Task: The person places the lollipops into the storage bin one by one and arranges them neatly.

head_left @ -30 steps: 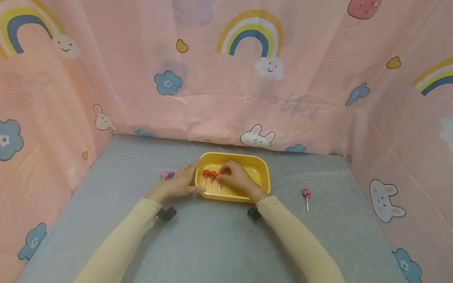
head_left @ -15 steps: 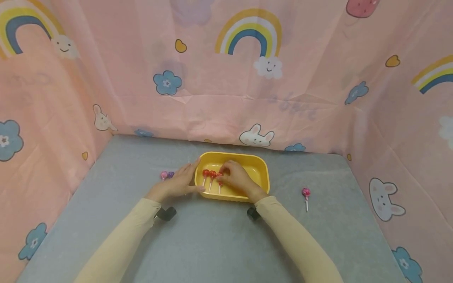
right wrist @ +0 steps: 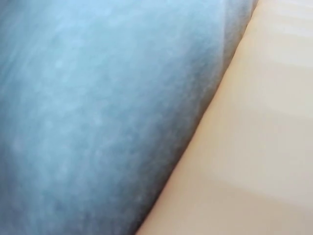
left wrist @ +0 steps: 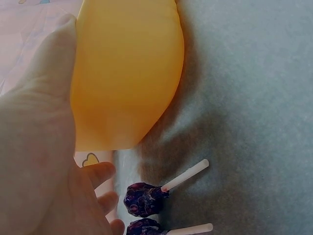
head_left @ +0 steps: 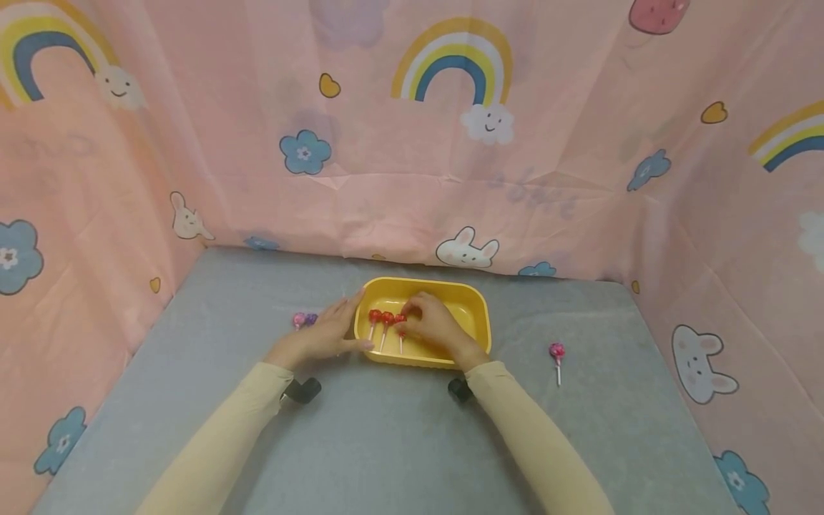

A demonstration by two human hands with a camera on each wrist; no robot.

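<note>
A yellow box (head_left: 476,304) stands at the middle of the grey table. My left hand (head_left: 325,330) rests with straight, spread fingers and thumb against its left end; the left wrist view shows the thumb (left wrist: 56,54) along the box wall. Inside the box, two red lollipops (head_left: 387,319) lie side by side at the left, sticks toward me. Beside them my right hand (head_left: 434,323) reaches in with bent fingers and pinches another red-pink lollipop (head_left: 402,340) near its head, which the fingers partly hide. The right wrist view shows no hand.
Left of the left hand lie a pink lollipop (head_left: 299,320) and purple lollipops (left wrist: 146,199), partly hidden by that hand in the head view. A single pink lollipop (head_left: 557,352) lies on the table to the right. A pink patterned cloth (head_left: 386,200) walls the table.
Both hands stay almost where they were. In the right hand's fingers, the lollipop's stick has shifted very slightly to the right.
</note>
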